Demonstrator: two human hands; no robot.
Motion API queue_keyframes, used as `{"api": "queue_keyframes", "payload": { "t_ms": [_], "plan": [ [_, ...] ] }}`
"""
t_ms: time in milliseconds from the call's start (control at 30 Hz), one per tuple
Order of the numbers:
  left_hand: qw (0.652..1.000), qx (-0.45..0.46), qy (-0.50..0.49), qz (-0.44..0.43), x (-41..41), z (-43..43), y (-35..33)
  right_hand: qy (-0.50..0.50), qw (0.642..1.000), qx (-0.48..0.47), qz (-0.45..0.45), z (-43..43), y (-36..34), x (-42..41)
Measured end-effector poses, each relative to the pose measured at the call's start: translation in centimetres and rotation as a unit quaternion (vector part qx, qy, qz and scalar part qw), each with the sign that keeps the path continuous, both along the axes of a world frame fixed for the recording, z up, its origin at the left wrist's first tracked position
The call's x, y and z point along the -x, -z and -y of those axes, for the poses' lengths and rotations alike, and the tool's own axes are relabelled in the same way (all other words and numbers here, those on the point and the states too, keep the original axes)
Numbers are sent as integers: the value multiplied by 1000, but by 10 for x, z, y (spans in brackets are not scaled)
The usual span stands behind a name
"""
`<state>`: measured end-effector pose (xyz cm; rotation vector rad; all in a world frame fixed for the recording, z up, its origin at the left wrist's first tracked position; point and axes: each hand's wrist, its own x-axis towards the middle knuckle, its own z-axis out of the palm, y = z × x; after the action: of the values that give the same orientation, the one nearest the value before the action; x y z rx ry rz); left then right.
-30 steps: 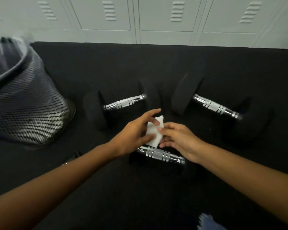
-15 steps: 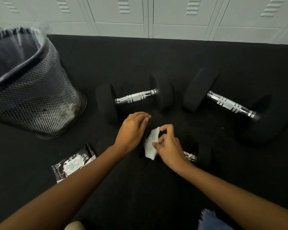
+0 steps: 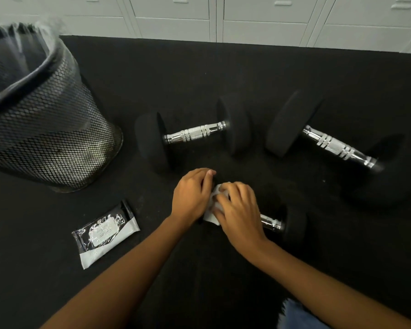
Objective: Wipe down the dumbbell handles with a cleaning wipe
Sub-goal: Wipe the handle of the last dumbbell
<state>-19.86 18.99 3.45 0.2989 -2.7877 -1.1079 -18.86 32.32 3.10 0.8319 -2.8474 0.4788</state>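
Note:
Three black dumbbells with chrome handles lie on the dark mat. The nearest dumbbell is mostly under my hands, with only the right end of its handle and its right head showing. My right hand curls over that handle and holds a white wipe against it. My left hand grips the dumbbell's left head, which is hidden. A second dumbbell lies behind, and a third dumbbell lies at the right.
A black mesh waste bin with a liner stands at the left. A pack of wipes lies on the mat to the left of my left arm. Grey lockers line the back. A blue cloth edge shows at the bottom.
My hands came down from holding the wipe between them onto the nearest dumbbell. The right hand now covers the handle with the wipe, and the left hand has settled on the left head.

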Motion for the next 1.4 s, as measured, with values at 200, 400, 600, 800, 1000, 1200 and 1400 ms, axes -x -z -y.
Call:
{"api": "queue_keyframes", "payload": {
  "t_ms": [200, 400, 600, 800, 1000, 1200, 1400],
  "plan": [
    [1000, -16, -15, -19, 0, -1, 0, -41, 997, 30, 50, 1, 9, 8],
    [999, -21, -21, -28, 1, -1, 1, -12, 948, 70, 310, -5, -1, 32],
    [999, -21, -22, -35, -1, 0, 3, -24, 953, 64, 295, -5, -3, 32],
    [999, -25, -22, -38, -2, 0, 4, -93, 993, 57, 45, -6, 5, 14],
    [999, -23, -21, -27, 2, 0, 3, -10, 905, 62, 421, -1, -8, 49],
    [999, -23, -25, -32, 0, -1, 4, -18, 877, 6, 480, -11, -10, 67],
    [999, -21, -24, -32, 0, -1, 3, -20, 883, 79, 463, -2, -10, 52]
  ]
}}
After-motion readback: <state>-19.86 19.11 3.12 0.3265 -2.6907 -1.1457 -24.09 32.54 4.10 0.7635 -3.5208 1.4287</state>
